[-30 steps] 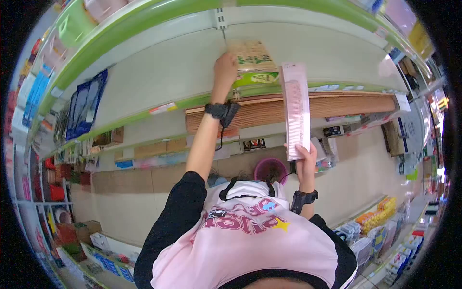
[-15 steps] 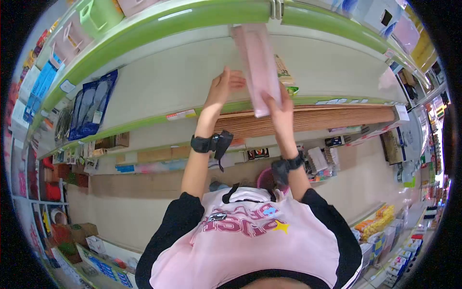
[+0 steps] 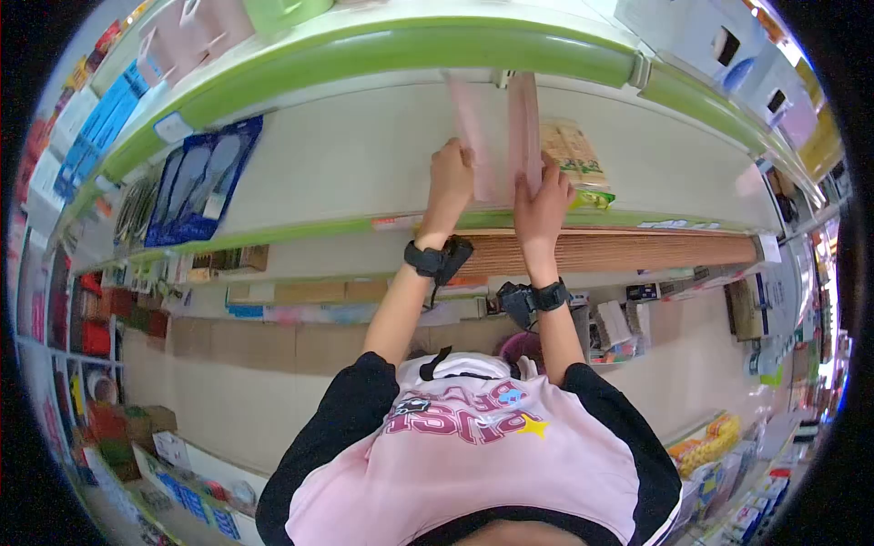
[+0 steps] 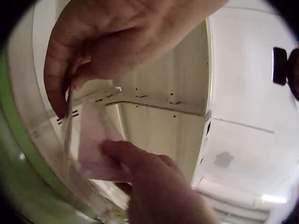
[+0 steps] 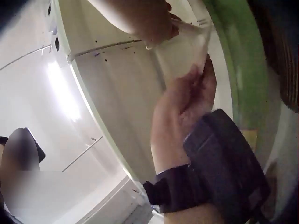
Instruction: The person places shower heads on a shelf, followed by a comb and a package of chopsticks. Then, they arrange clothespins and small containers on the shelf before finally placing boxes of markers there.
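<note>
Over the middle shelf in the head view, my left hand (image 3: 451,182) pinches a long, thin pink package (image 3: 469,127), blurred and partly see-through. To its right my right hand (image 3: 543,205) grips another slim pink package (image 3: 524,118) standing almost edge-on, thumb on the near side. The two packages are a small gap apart and point away from me. In the left wrist view the right hand's package (image 4: 93,144) shows its pale pink flat face. A packet of light wooden sticks (image 3: 574,155) with a green end lies on the shelf just right of my right hand.
A blue package of grey utensils (image 3: 202,182) lies at the shelf's left. The green-edged upper shelf (image 3: 410,55) overhangs the far side, with pink and green plastic containers on it. Below the shelf edge is a brown slatted roll (image 3: 637,259). A pink bucket (image 3: 522,346) stands on the floor.
The left hand left the stick packet, opened, and now pinches a pink package. The right hand brought the pink comb package forward over the shelf; two pink packages now show, one per hand.
</note>
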Tool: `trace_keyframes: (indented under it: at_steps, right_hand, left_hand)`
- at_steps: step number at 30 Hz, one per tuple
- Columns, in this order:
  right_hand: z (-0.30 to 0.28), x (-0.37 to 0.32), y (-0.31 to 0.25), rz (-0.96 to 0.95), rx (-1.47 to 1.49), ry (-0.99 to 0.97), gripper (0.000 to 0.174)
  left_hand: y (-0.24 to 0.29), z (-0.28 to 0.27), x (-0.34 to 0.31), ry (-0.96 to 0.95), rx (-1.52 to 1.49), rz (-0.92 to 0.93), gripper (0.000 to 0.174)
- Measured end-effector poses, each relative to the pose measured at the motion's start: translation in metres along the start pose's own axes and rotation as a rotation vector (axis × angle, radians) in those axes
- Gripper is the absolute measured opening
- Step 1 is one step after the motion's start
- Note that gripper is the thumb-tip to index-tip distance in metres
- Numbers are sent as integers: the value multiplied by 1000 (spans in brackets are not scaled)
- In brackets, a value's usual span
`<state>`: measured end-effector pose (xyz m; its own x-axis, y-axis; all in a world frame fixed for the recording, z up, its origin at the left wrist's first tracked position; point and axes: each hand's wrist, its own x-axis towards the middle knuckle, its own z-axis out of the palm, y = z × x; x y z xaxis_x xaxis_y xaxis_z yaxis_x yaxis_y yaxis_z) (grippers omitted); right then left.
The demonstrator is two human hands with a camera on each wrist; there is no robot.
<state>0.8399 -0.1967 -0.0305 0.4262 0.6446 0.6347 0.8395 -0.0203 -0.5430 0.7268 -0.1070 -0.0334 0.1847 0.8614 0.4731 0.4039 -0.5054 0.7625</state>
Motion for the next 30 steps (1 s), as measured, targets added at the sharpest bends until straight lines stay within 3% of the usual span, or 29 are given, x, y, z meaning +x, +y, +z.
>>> trace_keyframes:
  at_steps: [2,5,7,8,10,12,14,17,19,23,25,26,28,29,30]
  right_hand:
    - [6,1,10,7,-93,18,44]
    - [10,5,19,-37,-204,70,41]
    - [10,10,19,-86,-228,119,39]
    - [9,12,17,-120,-324,103,37]
    - [11,14,17,-149,-423,93,35]
    - [16,12,21,-188,-501,85,32]
    - [13,12,23,-170,-503,77,27]
    - [13,12,25,-203,-483,58,20]
    - [16,15,27,-249,-469,46,17]
    - [11,22,33,-332,-408,-78,17]
    - [-15,28,31,-375,-312,19,22]
    - [-19,33,44,-380,-310,26,22]
    - [-27,40,84,-164,-487,247,27]
    - [-29,43,101,-162,-486,238,27]
    - [-31,48,118,-54,-557,142,26]
  left_hand:
    - [1,-2,3,-9,9,-15,9]
    - [-8,-1,3,81,105,106,9]
    - [-13,-2,6,-168,135,18,12]
    - [-14,0,4,-181,131,27,12]
    - [-14,4,0,-22,533,328,17]
    - [-15,11,-3,-37,516,305,20]
    - [-15,17,-8,-53,498,278,22]
    - [-19,14,-11,12,499,396,26]
    - [-26,12,-8,-157,473,322,30]
    - [-19,13,-10,-241,514,258,33]
    - [-8,16,-14,-35,571,298,34]
    - [-2,20,-12,-26,572,301,34]
    - [16,26,-15,-19,379,428,30]
    - [27,32,-19,-23,381,421,30]
    - [39,40,-19,-191,225,356,28]
